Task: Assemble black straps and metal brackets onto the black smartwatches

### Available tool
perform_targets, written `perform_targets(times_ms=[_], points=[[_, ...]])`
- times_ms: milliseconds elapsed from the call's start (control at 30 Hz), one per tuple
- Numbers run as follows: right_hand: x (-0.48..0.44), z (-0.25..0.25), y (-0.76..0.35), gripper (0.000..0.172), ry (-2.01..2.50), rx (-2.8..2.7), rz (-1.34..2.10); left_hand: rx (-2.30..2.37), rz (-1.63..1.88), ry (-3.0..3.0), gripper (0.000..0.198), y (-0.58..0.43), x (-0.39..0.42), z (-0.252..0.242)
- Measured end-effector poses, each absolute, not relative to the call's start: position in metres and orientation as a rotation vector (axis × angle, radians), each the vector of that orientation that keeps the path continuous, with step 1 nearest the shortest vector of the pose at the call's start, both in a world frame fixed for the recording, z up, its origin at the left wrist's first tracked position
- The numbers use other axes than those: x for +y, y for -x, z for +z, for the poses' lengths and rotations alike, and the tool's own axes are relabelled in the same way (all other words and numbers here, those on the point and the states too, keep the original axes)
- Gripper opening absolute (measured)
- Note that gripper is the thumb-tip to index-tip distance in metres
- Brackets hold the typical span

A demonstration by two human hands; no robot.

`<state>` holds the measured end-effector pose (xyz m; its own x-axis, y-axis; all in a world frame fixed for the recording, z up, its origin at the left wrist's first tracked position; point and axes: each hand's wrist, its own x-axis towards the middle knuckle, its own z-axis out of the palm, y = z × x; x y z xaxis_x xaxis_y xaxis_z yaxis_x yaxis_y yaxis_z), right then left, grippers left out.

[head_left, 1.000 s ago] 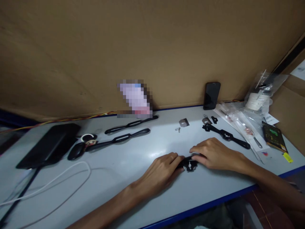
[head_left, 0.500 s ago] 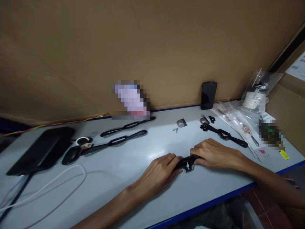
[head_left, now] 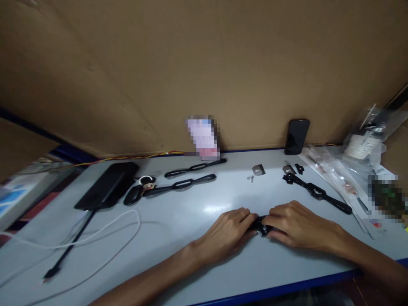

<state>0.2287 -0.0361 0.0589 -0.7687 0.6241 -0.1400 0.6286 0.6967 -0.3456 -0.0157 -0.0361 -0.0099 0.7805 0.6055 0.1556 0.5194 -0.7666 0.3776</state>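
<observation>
Between my hands, near the front of the table, is a black spokeshave (head_left: 262, 228) with a small metal screw at its middle. My left hand (head_left: 231, 229) is closed round one end, knuckles up. At the other end my right hand (head_left: 296, 225) grips it, its fingers reaching the central part and covering much of it. Beyond them lie a flat metal blade (head_left: 259, 170), small screws (head_left: 250, 179), another blade (head_left: 288, 169) and a small black cap piece (head_left: 299, 168). To the right rests another black spokeshave body (head_left: 318, 192).
Two more spokeshave bodies (head_left: 195, 168) (head_left: 185, 184) lie left of centre. Further left are a black box-like device (head_left: 106, 185), keys (head_left: 146, 182) and a white cable (head_left: 137, 221). A phone (head_left: 297, 137) leans on the cardboard wall; plastic-bagged items (head_left: 363, 144) sit at right.
The view has swung left, so the table items appear further right. My right hand's fingers now cover more of the spokeshave's middle, and less of its plate shows. Both hands keep their hold.
</observation>
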Motion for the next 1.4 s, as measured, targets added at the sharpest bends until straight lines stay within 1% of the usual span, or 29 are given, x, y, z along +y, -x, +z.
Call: perform_targets(times_ms=[67,167,267,400,633,733,833,967,1167,1400], points=[[-0.041,0.054,-0.224,0.014,-1.063,2.893,-0.520,0.864,0.383,-2.655,0.014,0.015,-0.036,-0.008],[-0.046,0.048,-0.217,0.017,-1.095,2.902,-0.491,0.855,0.394,-2.639,0.014,0.015,-0.036,-0.006],[-0.048,0.045,-0.215,0.020,-1.128,2.927,-0.615,0.854,0.412,-2.637,0.016,0.015,-0.036,-0.006],[-0.042,0.046,-0.218,0.021,-1.025,2.967,-0.819,0.851,0.427,-2.646,0.014,0.015,-0.036,-0.008],[-0.038,0.050,-0.220,0.025,-1.151,2.932,-0.599,0.862,0.425,-2.659,0.009,0.016,-0.037,-0.007],[-0.035,0.053,-0.222,0.028,-1.261,2.921,-0.550,0.848,0.481,-2.663,0.010,0.017,-0.037,-0.008],[-0.033,0.056,-0.223,0.029,-1.372,2.884,-0.486,0.845,0.482,-2.678,0.016,0.017,-0.037,-0.008],[-0.037,0.054,-0.219,0.033,-1.280,2.845,-0.463,0.829,0.470,-2.682,0.017,0.017,-0.036,-0.008],[-0.047,0.045,-0.210,0.029,-1.108,2.842,-0.334,0.811,0.471,-2.658,0.016,0.017,-0.036,-0.008],[-0.055,0.041,-0.200,0.023,-1.172,2.771,-0.283,0.811,0.559,-2.668,0.016,0.017,-0.035,-0.011]])
